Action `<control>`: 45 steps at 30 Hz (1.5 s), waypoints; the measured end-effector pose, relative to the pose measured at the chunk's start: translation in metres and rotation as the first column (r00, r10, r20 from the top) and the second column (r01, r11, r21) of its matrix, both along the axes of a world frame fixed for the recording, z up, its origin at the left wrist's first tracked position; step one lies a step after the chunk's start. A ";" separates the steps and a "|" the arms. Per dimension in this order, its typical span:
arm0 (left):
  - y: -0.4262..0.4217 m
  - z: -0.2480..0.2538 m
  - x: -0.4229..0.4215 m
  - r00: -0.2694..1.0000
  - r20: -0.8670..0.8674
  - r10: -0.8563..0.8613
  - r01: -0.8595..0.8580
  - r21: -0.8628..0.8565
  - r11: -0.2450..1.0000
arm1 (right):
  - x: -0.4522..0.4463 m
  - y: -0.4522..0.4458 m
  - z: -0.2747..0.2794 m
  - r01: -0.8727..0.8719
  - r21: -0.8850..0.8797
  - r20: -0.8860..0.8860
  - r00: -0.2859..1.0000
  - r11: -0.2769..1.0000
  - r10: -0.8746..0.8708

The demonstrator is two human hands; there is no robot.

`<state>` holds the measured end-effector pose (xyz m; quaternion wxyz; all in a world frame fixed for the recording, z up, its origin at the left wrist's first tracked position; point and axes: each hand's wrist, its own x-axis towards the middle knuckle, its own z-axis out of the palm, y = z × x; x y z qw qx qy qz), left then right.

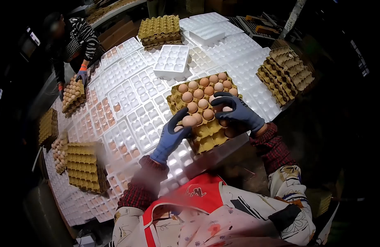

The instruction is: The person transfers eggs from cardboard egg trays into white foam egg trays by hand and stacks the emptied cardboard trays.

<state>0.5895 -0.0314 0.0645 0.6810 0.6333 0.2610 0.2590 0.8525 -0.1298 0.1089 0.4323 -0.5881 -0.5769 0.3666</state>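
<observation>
An egg carton tray (206,139) of yellowish pulp lies in front of me, its far part filled with brown eggs (198,94) and its near cups bare. My left hand (170,135), in a blue-grey glove, curls its fingers and thumb around an egg (189,121) at the tray's left edge; a second egg (178,129) shows against the palm. Over the tray's right side, my gloved right hand (240,113) bends its fingers around eggs, one egg (227,109) showing between finger and thumb. More eggs are partly hidden beneath that hand.
White foam egg trays (146,111) cover the table, some cups holding eggs. A foam block (172,59) stands beyond my tray. Stacks of pulp trays stand at the back (159,31), right (284,74) and left (86,166). Across the table, another person (76,45) holds a filled egg tray (73,96).
</observation>
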 end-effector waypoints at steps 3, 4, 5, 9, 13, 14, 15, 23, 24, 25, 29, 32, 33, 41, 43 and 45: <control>0.034 -0.010 0.007 0.991 -0.132 -0.021 0.103 0.652 0.751 | -0.037 0.020 -0.013 -0.070 0.131 0.896 0.435 0.989 -0.088; 0.018 0.011 0.019 0.923 -0.367 0.113 0.181 0.674 0.717 | -0.048 0.024 -0.016 -0.014 0.034 0.946 0.322 0.999 -0.027; 0.004 0.027 0.032 0.808 -0.525 0.268 0.284 0.745 0.604 | -0.050 0.031 -0.032 0.016 0.049 0.976 0.211 0.999 -0.052; -0.025 -0.031 0.103 0.469 -0.406 0.784 0.385 0.893 0.233 | -0.055 0.036 -0.013 0.006 0.064 0.911 0.407 0.998 -0.061; -0.020 -0.041 0.128 0.310 -0.539 0.783 0.243 0.842 0.482 | -0.056 0.040 -0.012 0.049 0.048 0.892 0.448 0.998 -0.065; -0.021 -0.035 0.132 0.217 -0.558 0.801 0.251 0.825 0.506 | -0.063 0.040 -0.006 0.060 0.052 0.891 0.449 0.997 -0.073; -0.025 -0.042 0.145 0.102 -0.491 0.865 0.176 0.865 0.470 | -0.063 0.041 -0.010 0.057 0.044 0.895 0.442 0.997 -0.064; 0.038 0.005 -0.010 0.960 -0.128 0.250 -0.083 0.721 0.688 | -0.078 0.022 0.002 0.297 0.071 0.806 0.546 0.952 -0.230; 0.051 -0.001 -0.044 0.958 -0.119 0.260 -0.120 0.658 0.743 | -0.089 0.016 0.000 0.361 0.229 0.667 0.618 0.904 -0.416; 0.063 -0.011 -0.083 0.934 -0.166 0.316 -0.161 0.596 0.787 | -0.102 0.015 -0.001 0.442 0.362 0.485 0.662 0.820 -0.571; 0.114 -0.105 -0.238 0.633 -0.380 0.674 -0.260 0.716 0.648 | -0.224 0.069 -0.019 0.090 0.184 0.404 0.901 0.979 -0.159; 0.142 -0.133 -0.280 0.420 -0.581 0.697 -0.034 0.758 0.652 | -0.306 0.138 -0.090 -0.308 0.095 0.607 0.772 0.947 0.190; 0.151 -0.140 -0.282 0.351 -0.634 0.689 0.084 0.754 0.651 | -0.324 0.158 -0.117 -0.395 0.111 0.715 0.669 0.912 0.202; 0.222 -0.165 -0.288 0.575 -0.653 0.493 0.069 0.639 0.766 | -0.353 0.275 -0.160 -0.528 -0.252 0.640 0.538 0.811 0.549; 0.224 -0.167 -0.294 0.700 -0.365 0.614 -0.312 0.618 0.722 | -0.357 0.302 -0.180 -0.350 -0.156 0.534 0.757 0.924 0.377; 0.228 -0.166 -0.291 0.634 -0.108 0.766 -0.561 0.618 0.551 | -0.369 0.299 -0.206 -0.189 0.073 0.743 0.665 0.979 0.073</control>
